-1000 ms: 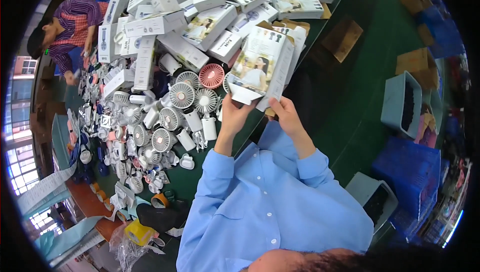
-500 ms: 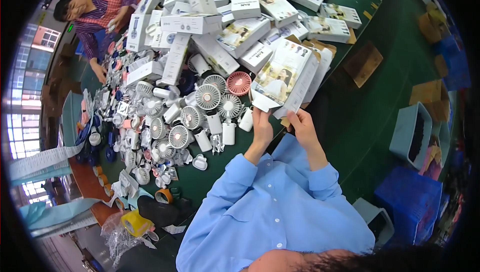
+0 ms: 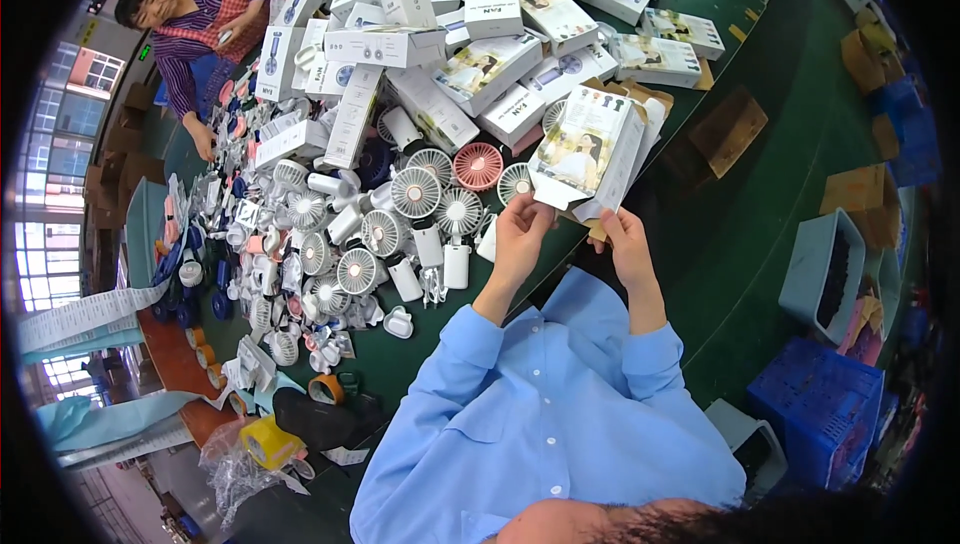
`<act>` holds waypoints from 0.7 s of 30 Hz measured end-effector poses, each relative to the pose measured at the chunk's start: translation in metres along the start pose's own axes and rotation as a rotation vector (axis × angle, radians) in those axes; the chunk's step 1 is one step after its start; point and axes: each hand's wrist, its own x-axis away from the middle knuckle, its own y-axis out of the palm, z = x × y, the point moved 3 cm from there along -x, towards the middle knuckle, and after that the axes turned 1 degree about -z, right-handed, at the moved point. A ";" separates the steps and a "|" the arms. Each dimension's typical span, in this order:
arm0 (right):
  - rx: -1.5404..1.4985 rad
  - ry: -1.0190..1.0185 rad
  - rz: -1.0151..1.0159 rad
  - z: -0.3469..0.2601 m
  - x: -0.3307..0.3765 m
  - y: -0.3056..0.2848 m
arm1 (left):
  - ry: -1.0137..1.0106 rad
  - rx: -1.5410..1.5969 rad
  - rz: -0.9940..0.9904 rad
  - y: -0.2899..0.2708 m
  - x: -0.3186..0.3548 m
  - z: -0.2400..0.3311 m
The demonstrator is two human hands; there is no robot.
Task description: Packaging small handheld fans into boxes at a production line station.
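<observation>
I hold a printed white carton box (image 3: 590, 149) up over the green table (image 3: 700, 224) with both hands. My left hand (image 3: 520, 229) grips its lower left flap, and my right hand (image 3: 628, 237) pinches its lower right edge. The box's bottom end is open, with a flap hanging down. Just left of my left hand lie small handheld fans (image 3: 430, 209), mostly white and one pink (image 3: 478, 165), some with white handles.
Several printed fan boxes (image 3: 470, 34) are piled at the table's far side. Another person in a striped shirt (image 3: 205, 9) works at the far left. Grey bin (image 3: 825, 274) and blue crate (image 3: 820, 414) stand on my right, tape rolls (image 3: 325, 389) at lower left.
The view has shifted, so box and hands sit lower and more central. My hands keep hold of the carton, which has tilted slightly while its bottom flap is handled.
</observation>
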 end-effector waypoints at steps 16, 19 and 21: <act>0.167 0.018 0.352 0.029 -0.035 -0.056 | 0.495 -1.452 0.397 -0.059 -0.102 0.099; 0.149 0.008 0.371 0.024 -0.033 -0.054 | 0.292 -1.555 0.398 -0.063 -0.114 0.095; 0.207 -0.007 0.408 0.014 -0.029 -0.057 | 0.369 -1.642 0.440 -0.058 -0.116 0.091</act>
